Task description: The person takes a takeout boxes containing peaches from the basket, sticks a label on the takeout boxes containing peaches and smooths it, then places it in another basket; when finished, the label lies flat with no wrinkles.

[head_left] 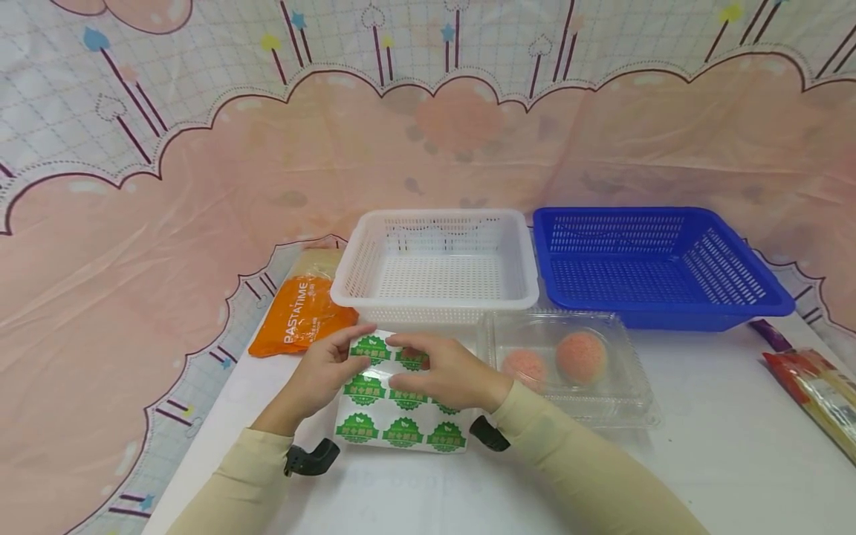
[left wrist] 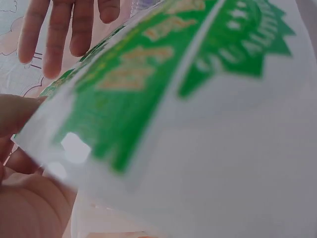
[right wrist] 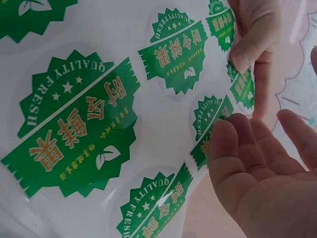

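A white sheet of green, toothed-edge round stickers (head_left: pixel 404 431) is held tilted above the table. My left hand (head_left: pixel 328 375) pinches its left edge, the thumb (right wrist: pixel 242 59) lying on the printed face. Over the upper part of the sheet is my right hand (head_left: pixel 451 371), its fingers (left wrist: pixel 59 34) fairly straight and spread. In the right wrist view, the tip of a right digit (right wrist: pixel 224 136) overlaps a sticker near the sheet's edge; whether it touches, I cannot tell. To the right sits a lidded clear plastic box (head_left: pixel 628 394) with two pinkish round things (head_left: pixel 580 357) inside.
Behind the hands stand a white basket (head_left: pixel 435 301) and a blue basket (head_left: pixel 669 316). An orange PASTATIME bag (head_left: pixel 304 316) lies at the left. At the far right is a red-and-clear packet (head_left: pixel 816 394), all on a white table (head_left: pixel 702 461).
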`<state>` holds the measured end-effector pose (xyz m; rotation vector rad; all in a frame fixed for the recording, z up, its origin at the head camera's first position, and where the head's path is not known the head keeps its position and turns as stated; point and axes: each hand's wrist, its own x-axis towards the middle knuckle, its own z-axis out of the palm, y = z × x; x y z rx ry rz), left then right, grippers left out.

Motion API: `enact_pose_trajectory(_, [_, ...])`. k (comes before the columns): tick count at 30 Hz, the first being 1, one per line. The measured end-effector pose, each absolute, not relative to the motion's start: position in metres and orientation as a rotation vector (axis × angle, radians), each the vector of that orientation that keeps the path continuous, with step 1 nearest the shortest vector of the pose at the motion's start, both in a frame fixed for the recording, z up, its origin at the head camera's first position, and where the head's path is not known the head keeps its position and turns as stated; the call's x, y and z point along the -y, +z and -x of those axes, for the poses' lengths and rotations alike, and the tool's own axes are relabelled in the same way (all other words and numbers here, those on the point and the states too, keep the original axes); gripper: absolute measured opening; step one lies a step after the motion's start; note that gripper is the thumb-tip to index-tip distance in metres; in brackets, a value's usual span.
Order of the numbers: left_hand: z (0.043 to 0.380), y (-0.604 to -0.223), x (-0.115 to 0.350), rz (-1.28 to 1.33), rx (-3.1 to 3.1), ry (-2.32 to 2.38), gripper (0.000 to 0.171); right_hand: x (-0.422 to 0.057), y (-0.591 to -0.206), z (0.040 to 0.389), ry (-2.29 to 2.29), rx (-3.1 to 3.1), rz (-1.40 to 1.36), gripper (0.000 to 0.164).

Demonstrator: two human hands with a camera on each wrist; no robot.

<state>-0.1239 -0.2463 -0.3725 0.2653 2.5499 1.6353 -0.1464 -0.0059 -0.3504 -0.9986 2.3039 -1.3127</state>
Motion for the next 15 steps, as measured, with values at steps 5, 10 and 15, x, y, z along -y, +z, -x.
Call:
enact_pose_trajectory(5, [0.1238,-0.3725,0.2445,-0.307,-2.577,1.626,0.048,0.0066,-0.3492,0.1469,-1.312,-2.297,0.993,0.057])
enact_pose_trajectory(10, [0.1242,-0.3723,0.2431,-0.324,-2.579,1.622,0.048,0.0070,-0.3484,0.1469,-1.306,-2.296,1.006,0.056])
enact_pose_trajectory(15, [0.1234,-0.3701,0.2422,-0.304,-2.602,1.584,0.048,0.0074,-0.3485,0.1468,-1.305,-2.291,1.010,0.055])
